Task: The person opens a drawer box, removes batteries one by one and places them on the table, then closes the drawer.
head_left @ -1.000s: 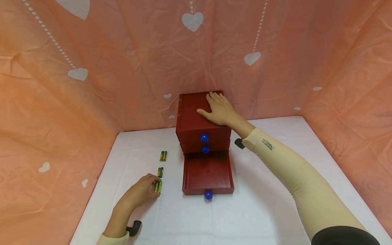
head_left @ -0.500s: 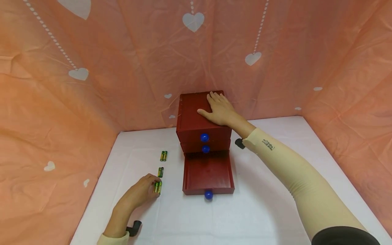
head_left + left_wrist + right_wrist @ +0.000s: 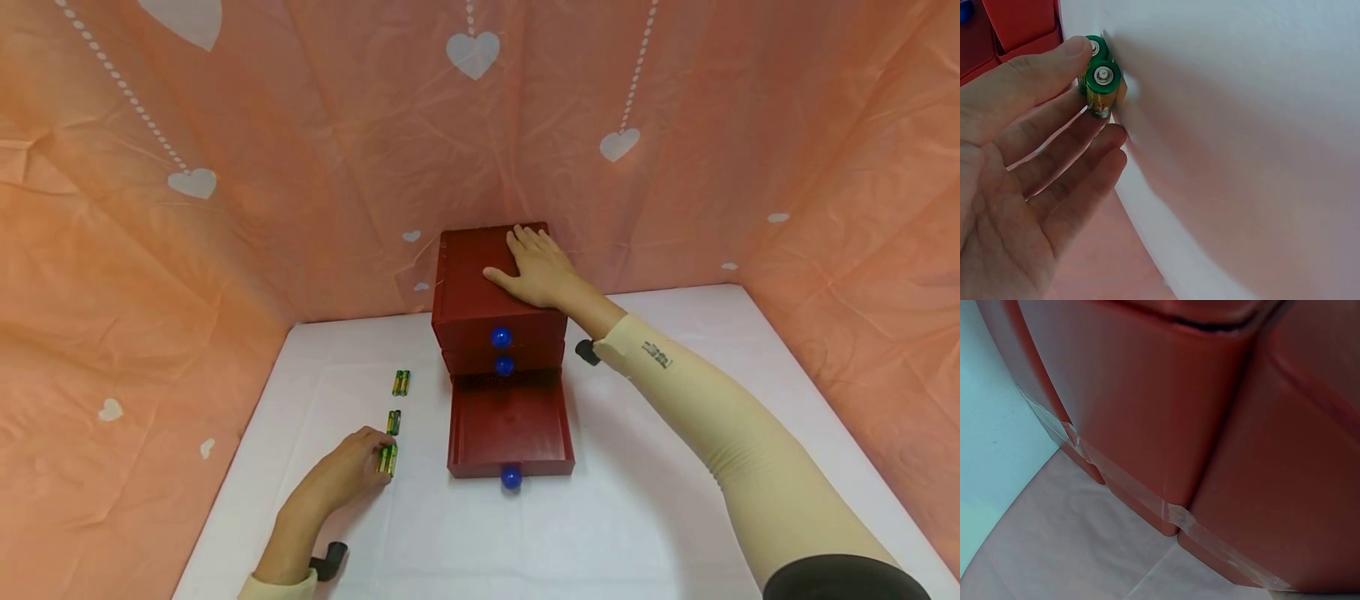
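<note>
My left hand (image 3: pixel 347 471) pinches a pair of green-and-gold batteries (image 3: pixel 1102 81) between thumb and fingertips, close over the white tabletop. In the left wrist view their button ends face the camera, side by side. A second battery pair (image 3: pixel 393 422) lies just beyond that hand, and a third battery pair (image 3: pixel 401 382) farther back. On top of the dark red drawer cabinet (image 3: pixel 472 279), my right hand (image 3: pixel 536 268) rests flat with fingers spread. The cabinet's bottom drawer (image 3: pixel 510 425) is pulled out and shows a bare floor; the two upper drawers are closed.
Blue round knobs sit on the drawers, the lowest knob (image 3: pixel 511 477) at the front of the pulled-out one. Clear tape (image 3: pixel 1135 484) runs across the cabinet's side. A peach cloth (image 3: pixel 360 167) with white hearts hangs behind the white table (image 3: pixel 637 517).
</note>
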Tool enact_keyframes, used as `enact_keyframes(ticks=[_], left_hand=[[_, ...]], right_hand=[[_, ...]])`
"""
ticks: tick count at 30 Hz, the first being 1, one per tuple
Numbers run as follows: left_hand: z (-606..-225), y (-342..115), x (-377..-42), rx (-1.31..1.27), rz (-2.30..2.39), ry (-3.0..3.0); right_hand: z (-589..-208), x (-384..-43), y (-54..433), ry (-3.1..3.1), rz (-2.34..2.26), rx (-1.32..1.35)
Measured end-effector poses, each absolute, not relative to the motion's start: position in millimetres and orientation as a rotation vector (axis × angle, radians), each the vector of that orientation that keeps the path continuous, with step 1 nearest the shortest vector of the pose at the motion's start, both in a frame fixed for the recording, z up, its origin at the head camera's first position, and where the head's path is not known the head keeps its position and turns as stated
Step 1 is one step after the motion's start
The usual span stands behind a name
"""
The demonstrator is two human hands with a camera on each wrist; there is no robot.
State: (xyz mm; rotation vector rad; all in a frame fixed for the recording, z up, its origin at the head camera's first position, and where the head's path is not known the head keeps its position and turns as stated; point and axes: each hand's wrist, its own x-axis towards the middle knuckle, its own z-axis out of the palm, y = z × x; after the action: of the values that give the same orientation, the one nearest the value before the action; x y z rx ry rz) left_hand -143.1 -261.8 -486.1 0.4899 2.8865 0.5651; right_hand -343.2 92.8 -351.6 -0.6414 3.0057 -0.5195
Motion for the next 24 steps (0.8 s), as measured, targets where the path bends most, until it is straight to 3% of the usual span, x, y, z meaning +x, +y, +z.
enact_keyframes(ticks=[24], left_hand=[[-476.3, -235.7, -132.3, 0.443, 0.632, 2.907]], right_hand=[[-349.9, -341.7, 92.3, 3.013, -0.475, -0.639]])
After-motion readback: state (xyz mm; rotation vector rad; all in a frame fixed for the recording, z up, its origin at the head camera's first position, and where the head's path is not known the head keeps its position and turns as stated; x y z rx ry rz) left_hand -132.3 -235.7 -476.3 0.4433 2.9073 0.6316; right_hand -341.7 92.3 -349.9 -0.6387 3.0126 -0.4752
